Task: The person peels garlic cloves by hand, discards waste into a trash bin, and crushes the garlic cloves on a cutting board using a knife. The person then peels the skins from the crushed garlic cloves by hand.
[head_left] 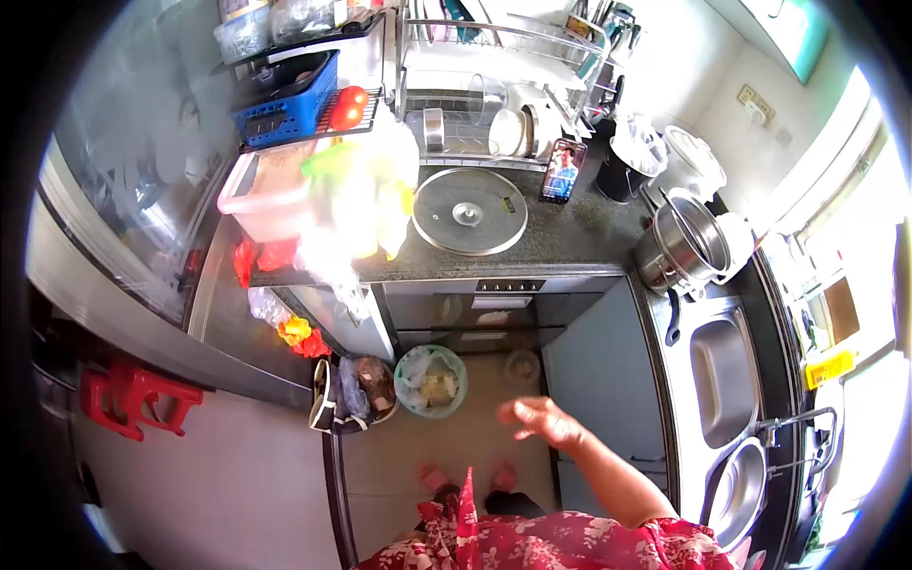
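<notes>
My right hand is held out over the floor in front of my body, its fingers loosely apart with nothing visible in them. It is nearest to a small clear round container on the floor by the cabinet, without touching it. To the left of that stands a green-rimmed bin with a plastic liner and pale scraps inside. A round metal lid lies flat on the dark counter, well beyond the hand. My left hand is out of sight.
On the counter, a phone leans upright before the dish rack. A steel pot stands beside the sink. Fabric bags sit left of the bin. A red stool is at far left.
</notes>
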### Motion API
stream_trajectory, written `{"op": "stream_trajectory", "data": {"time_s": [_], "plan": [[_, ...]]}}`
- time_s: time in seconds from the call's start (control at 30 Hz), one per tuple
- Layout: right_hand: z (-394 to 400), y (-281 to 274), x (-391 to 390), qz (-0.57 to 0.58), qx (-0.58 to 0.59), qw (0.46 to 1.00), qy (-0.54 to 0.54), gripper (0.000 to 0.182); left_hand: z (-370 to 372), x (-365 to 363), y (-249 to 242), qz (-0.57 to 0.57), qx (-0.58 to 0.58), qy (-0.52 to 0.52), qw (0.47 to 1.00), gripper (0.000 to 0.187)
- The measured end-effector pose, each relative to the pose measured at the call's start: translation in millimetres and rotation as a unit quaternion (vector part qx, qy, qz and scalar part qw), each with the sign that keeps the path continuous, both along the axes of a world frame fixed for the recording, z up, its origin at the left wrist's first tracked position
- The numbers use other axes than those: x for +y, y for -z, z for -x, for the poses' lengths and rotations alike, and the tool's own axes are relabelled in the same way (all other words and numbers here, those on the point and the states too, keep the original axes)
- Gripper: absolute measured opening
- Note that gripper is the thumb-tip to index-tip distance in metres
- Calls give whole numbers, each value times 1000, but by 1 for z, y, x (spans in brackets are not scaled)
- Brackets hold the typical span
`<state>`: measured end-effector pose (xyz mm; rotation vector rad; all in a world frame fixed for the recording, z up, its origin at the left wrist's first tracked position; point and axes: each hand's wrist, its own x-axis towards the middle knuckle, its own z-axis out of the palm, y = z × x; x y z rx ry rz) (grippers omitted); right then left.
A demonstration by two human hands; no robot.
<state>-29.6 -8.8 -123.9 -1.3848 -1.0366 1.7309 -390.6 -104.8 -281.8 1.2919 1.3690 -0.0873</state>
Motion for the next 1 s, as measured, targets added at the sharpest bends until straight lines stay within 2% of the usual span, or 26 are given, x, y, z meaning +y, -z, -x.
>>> {"op": "stream_trajectory", "data": {"time_s": [0.03, 0.1, 0.17, 0.23, 0.27, 0.3, 0.33, 0.37, 0.4, 0.43, 0.47, 0.5, 0.57, 0.6, 0.63, 0.7, 0.77, 0.83, 0.9, 0.93, 1.0], "plan": [[3, -24, 0, -43, 79, 996, 13, 60, 1, -4, 0, 7, -5, 13, 1000, 49], [8, -89, -6, -104, 207, 971, -60, 71, 2, -13, -1, 15, -12, 38, 999, 48], [6, -133, -21, -198, 269, 928, -165, 67, 2, -19, -2, 17, -19, 67, 997, 47], [-7, -135, -36, -234, 333, 877, -254, 64, -2, -22, -2, 18, -27, 95, 995, 46], [-10, -119, -34, -240, 390, 849, -264, 60, -3, -25, -2, 14, -29, 111, 993, 46], [-8, -79, -34, -148, 524, 818, -187, 55, -6, -28, -1, 8, -32, 127, 991, 45], [-5, -54, -36, -23, 319, 947, 20, 50, -9, -30, -2, 1, -37, 145, 989, 45], [-5, -8, -47, -206, -85, 960, -171, 46, -11, -34, -3, -10, -41, 159, 986, 44], [-4, 38, -57, -378, -466, 750, -279, 43, -13, -35, -4, -22, -47, 169, 984, 44], [12, -2, -89, -207, -648, 619, -391, 39, -17, -38, -13, -25, -48, 158, 986, 43], [1, 5, -108, -190, -449, 841, -236, 39, -30, -34, -48, -25, -66, 85, 994, 39], [-12, 16, -135, -148, -195, 968, -51, 40, -40, -33, -73, -21, -80, 15, 996, 36], [-32, 34, -176, -220, -270, 932, 99, 45, -52, -40, -97, -76, -57, 8, 995, 35], [-43, 26, -197, -180, -441, 875, 82, 47, -49, -49, -75, -142, -78, 40, 986, 36], [-51, 34, -218, -219, -462, 853, 101, 42, -49, -59, -54, -133, -113, 37, 984, 36], [-62, 38, -254, -76, -283, 947, 128, 29, -55, -78, -46, -100, -99, 89, 986, 34], [-45, 6, -284, 54, -168, 969, 174, 21, -65, -87, -50, -76, -76, 152, 983, 32], [-36, 20, -314, -15, -206, 950, 235, 19, -82, -87, -60, -60, -60, 209, 974, 31], [-35, 33, -335, -25, -111, 927, 357, 25, -106, -81, -68, -52, -56, 262, 962, 29], [-36, 29, -345, -14, -110, 912, 395, 25, -116, -76, -72, -50, -54, 286, 956, 28], [-40, 18, -362, -44, -209, 877, 430, 35, -136, -67, -81, -49, -46, 334, 940, 27]]}}
